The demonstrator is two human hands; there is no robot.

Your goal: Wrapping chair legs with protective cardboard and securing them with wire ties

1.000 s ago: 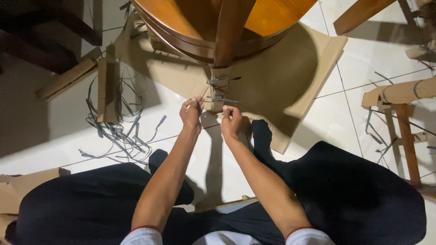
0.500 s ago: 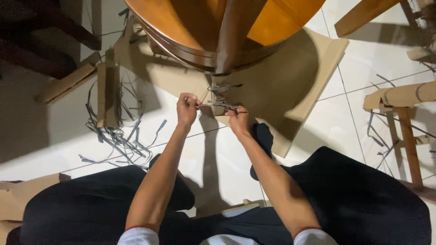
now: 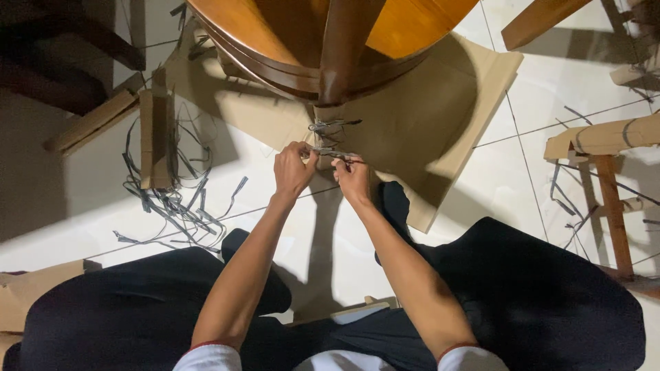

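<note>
The person sat on the white tiled floor (image 3: 82, 206) with both arms stretched forward to a table leg (image 3: 342, 55) wrapped in cardboard. The left hand (image 3: 293, 170) and the right hand (image 3: 353, 177) were close together at the lower band of grey strap (image 3: 335, 152), each pinching an end of it between fingers and thumb, as far as I could make out. Whether the knot there was tied I could not tell.

Just above, a second strap band (image 3: 333, 126) sat knotted around the same wrapped leg, with loose tails sticking out. So, by my reckoning, one tie was finished and the lower one was under way. A wooden stand (image 3: 608, 178) off to the right was only partly wrapped, with straps trailing from it.

The round wooden tabletop (image 3: 385, 27) hung over the work, lying on a sheet of cardboard (image 3: 440, 124) spread on the tiles. Room was tight: the tabletop's rim stood just above the hands, and the person's dark-clothed knees closed in on both sides. To the left lay a tangle of cut strap offcuts (image 3: 172, 199) beside a cardboard strip (image 3: 155, 137), near enough to snag a sleeve. Bare tile lay between the arms.
</note>
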